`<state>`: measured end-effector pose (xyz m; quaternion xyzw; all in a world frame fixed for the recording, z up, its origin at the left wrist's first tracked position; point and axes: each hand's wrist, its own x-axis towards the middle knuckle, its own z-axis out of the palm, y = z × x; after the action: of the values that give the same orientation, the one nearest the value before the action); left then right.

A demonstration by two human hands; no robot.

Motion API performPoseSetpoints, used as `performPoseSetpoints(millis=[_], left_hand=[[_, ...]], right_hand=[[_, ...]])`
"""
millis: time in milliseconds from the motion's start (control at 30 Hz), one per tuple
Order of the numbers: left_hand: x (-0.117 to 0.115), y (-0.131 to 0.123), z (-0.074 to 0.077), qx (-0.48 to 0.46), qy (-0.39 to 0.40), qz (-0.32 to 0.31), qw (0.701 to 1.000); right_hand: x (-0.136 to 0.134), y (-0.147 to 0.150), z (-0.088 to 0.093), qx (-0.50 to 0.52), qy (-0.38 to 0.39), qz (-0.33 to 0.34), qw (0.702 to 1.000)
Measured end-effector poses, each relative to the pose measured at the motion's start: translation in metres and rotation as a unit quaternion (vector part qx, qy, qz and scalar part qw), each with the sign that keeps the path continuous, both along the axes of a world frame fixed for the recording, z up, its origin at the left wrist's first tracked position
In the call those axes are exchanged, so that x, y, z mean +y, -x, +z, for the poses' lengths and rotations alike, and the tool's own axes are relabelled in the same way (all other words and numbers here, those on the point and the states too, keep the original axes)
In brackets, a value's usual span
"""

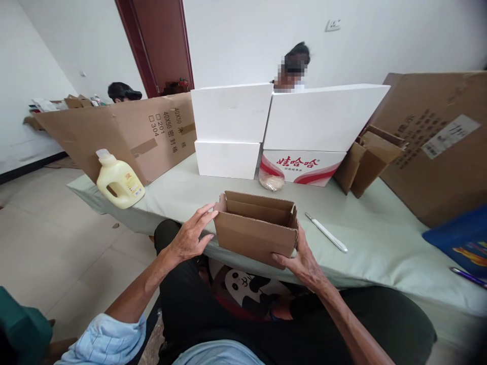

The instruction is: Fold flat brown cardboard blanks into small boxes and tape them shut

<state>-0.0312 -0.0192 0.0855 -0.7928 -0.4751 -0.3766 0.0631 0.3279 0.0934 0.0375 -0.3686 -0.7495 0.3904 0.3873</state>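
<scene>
A small brown cardboard box (253, 233) with an open top stands at the table's near edge, a cardboard piece showing inside it. My right hand (302, 258) grips its lower right corner, thumb on the front face and fingers around the right end. At the box's left end, my left hand (193, 234) has its fingers stretched out, the fingertips touching the upper left corner and the thumb apart. To the right of the box lies a slim white-handled tool (326, 232) with a narrow metal tip.
White boxes (232, 114) are stacked at the back, with a clear-wrapped bundle (271, 181) before them. A yellow jug (119, 180) stands left. Folded cardboard (371, 159), a large carton (437, 142), a blue item (462, 241) and a purple pen (468, 277) are right. Two people sit beyond.
</scene>
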Motion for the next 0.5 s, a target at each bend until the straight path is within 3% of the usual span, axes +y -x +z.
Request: performPoseSetpoints(millis=[233,400,500], left_hand=[[0.001,-0.002,-0.013,0.185,0.008,0.016,0.983],[0.010,-0.008,-0.012,0.255,-0.002,-0.025,0.967],[0.020,-0.007,-0.011,0.241,-0.006,-0.047,0.969]], right_hand=[[0.014,-0.005,0.009,0.066,0.160,-0.029,0.984],[0.022,-0.008,0.017,0.107,0.339,0.018,0.934],[0.024,-0.010,0.023,0.077,0.324,0.036,0.942]])
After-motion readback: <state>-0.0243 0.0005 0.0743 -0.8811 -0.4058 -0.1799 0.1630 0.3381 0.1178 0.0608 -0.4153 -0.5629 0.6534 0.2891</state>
